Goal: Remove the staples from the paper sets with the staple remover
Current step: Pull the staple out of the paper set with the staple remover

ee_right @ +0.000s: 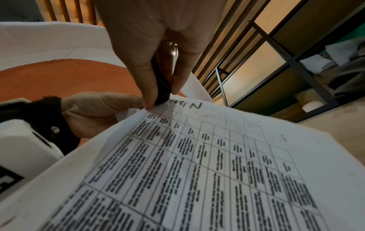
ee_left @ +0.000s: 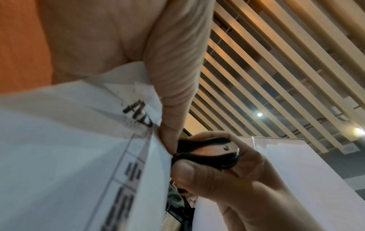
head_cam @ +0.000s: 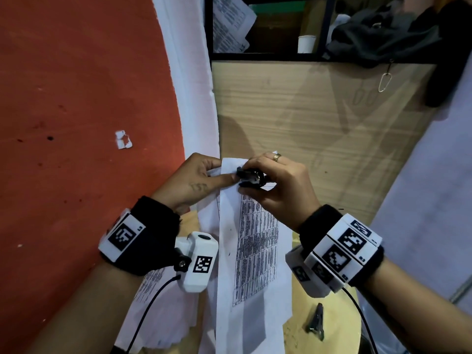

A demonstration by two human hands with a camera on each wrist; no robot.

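Note:
A paper set (head_cam: pixel 255 246) printed with a table hangs in the air in front of me. My left hand (head_cam: pixel 201 177) pinches its top left corner, thumb on the printed side. My right hand (head_cam: pixel 275 185) squeezes a black staple remover (head_cam: pixel 251 178) between thumb and fingers, its claws pressed against that same corner. In the left wrist view the staple remover (ee_left: pixel 205 151) meets the paper set's (ee_left: pixel 69 156) edge beside my thumb. In the right wrist view the staple remover (ee_right: pixel 162 87) bites the top of the paper set (ee_right: pixel 197 171). The staple itself is hidden.
More printed sheets (head_cam: pixel 158 310) lie below on a round wooden table (head_cam: pixel 334 335), with a dark clip-like tool (head_cam: pixel 316 321) on it. A wooden cabinet (head_cam: pixel 306 118) stands ahead, with a shelf holding papers, a paper cup (head_cam: pixel 306 43) and a dark bag (head_cam: pixel 383 34).

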